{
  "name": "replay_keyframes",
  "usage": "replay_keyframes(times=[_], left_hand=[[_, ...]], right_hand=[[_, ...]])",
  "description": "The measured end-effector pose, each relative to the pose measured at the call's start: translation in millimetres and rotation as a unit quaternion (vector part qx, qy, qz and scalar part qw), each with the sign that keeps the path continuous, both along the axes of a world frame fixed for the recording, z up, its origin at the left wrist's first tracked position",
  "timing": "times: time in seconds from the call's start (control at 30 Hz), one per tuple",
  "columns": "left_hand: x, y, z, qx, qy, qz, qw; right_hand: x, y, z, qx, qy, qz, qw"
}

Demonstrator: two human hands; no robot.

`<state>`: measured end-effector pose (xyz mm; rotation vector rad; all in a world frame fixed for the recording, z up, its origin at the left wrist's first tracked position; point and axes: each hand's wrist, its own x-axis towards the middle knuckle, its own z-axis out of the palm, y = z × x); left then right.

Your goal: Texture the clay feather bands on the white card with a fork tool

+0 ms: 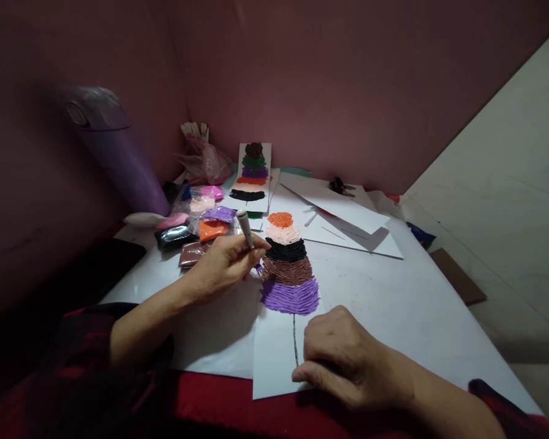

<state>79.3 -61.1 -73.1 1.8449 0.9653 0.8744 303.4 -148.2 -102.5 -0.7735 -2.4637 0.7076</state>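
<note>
My left hand [226, 263] grips a slim grey tool [245, 228] upright, its tip at the left edge of a clay picture [287, 263]. The picture has ribbed bands of orange, peach, black, brown and purple on a white paper strip [272, 360], with a thin dark stem line below. My right hand [341, 356] lies flat, fingers curled, pressing the lower right of that strip.
Small bags of coloured clay [201, 222] lie at the left, beside a purple bottle [119, 152]. A finished clay picture [252, 174] leans at the back wall. White sheets [348, 219] and a dark clip [341, 186] lie at the back right. A white board [416, 305] covers the table.
</note>
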Motion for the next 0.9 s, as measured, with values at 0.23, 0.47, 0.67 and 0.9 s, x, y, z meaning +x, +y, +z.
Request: replay_keyframes(times=[0.23,0.47,0.67,0.9], left_hand=[[0.0,0.9,-2.8,0.045,0.001,0.000,0.999],[-0.8,3.0,-4.7,0.078,0.011,-0.001,0.997],[-0.7,2.2,-4.4,0.100,0.025,0.006,0.995],[-3.1,0.7,0.1,0.087,-0.011,0.036,0.995]], right_hand=[[0.0,-0.2,0.0,0.009,-0.009,0.001,1.000],[-0.1,-0.1,1.1,0.020,-0.006,0.004,1.000],[-0.5,-0.2,1.6,0.012,0.016,0.003,1.000],[-1.0,2.6,-0.3,0.010,0.035,0.009,0.999]])
